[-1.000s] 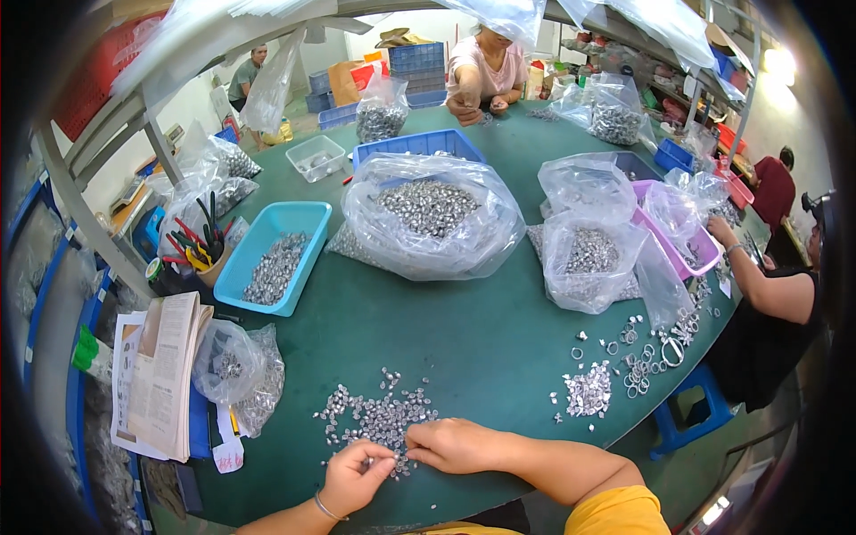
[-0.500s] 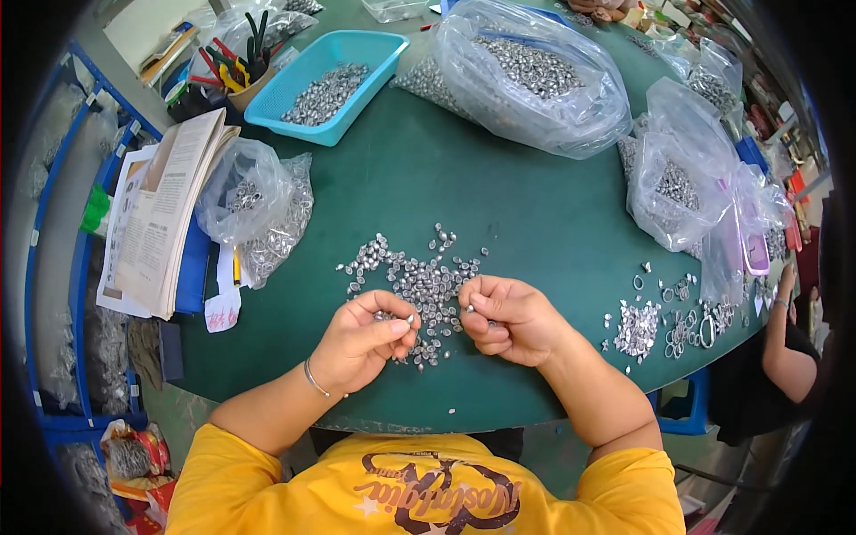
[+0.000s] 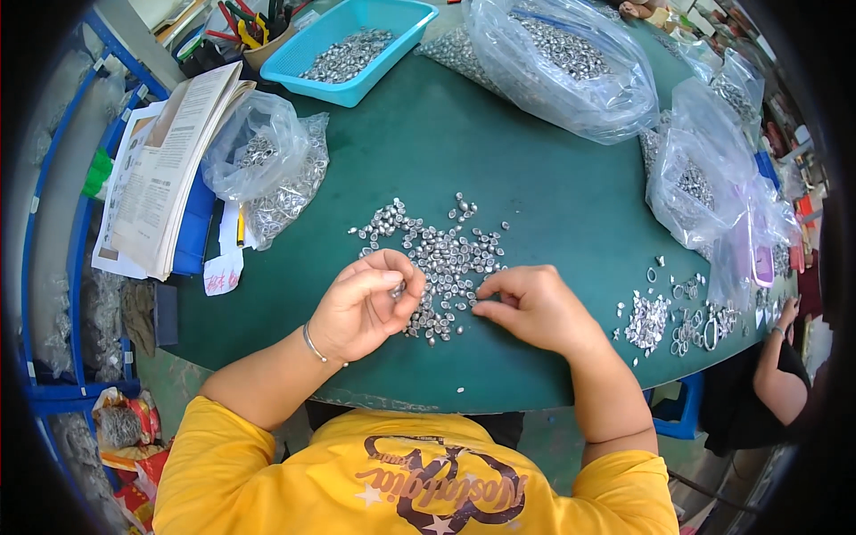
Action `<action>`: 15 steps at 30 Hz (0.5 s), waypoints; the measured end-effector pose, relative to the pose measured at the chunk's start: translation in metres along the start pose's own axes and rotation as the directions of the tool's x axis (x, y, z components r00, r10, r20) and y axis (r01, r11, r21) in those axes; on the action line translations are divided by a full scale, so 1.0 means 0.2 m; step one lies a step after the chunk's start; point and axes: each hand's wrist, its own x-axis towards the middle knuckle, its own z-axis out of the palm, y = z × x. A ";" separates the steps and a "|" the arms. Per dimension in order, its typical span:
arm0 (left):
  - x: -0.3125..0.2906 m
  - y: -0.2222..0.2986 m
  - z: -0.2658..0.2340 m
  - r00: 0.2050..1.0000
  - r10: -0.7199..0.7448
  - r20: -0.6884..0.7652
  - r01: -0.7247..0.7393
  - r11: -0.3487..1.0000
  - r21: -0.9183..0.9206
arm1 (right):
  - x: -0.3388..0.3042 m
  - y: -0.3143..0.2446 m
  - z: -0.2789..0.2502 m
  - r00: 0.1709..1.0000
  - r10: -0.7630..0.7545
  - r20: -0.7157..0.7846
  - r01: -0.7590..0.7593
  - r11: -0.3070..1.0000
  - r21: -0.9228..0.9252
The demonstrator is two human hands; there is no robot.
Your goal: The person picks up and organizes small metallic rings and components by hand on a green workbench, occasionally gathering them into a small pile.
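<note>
A loose heap of small silvery metal pieces [image 3: 446, 252], oval and cup-like, lies on the green table in front of me. My left hand [image 3: 368, 299], with a thin bangle at its wrist, is at the heap's left near side. Its fingers are curled towards the thumb; a grey bit shows by the thumb tip, too small to make out. At the heap's right edge my right hand [image 3: 532, 306] points inward, thumb and forefinger slightly apart beside the nearest pieces. Its other fingers are folded under and partly hidden.
A turquoise basket [image 3: 349, 94] of metal pieces stands at the far left, near a pot of pliers [image 3: 259, 45]. Large clear bags [image 3: 571, 98] of parts lie at the back. Papers [image 3: 169, 178] stand left. Flat bits [image 3: 646, 321] and rings [image 3: 687, 332] lie right; another person [image 3: 776, 383] sits beyond.
My right hand has shifted from a closed pinch to reaching at the heap's edge with thumb and forefinger apart. My left hand has turned slightly and risen. The whole view has shifted a little.
</note>
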 end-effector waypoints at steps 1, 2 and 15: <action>0.01 0.01 0.00 1.000 -0.013 0.001 0.013 1.000 -0.013 | -0.01 0.02 0.02 0.998 -0.054 -0.031 0.051 0.995 -0.089; 0.00 0.00 0.01 0.996 -0.024 -0.084 0.038 0.986 0.162 | -0.02 0.05 0.05 0.992 -0.108 -0.057 0.096 0.979 -0.178; 0.06 -0.12 0.16 0.861 0.133 0.491 -0.367 -0.506 0.780 | -0.03 0.05 0.11 0.984 -0.164 -0.076 0.139 0.956 -0.258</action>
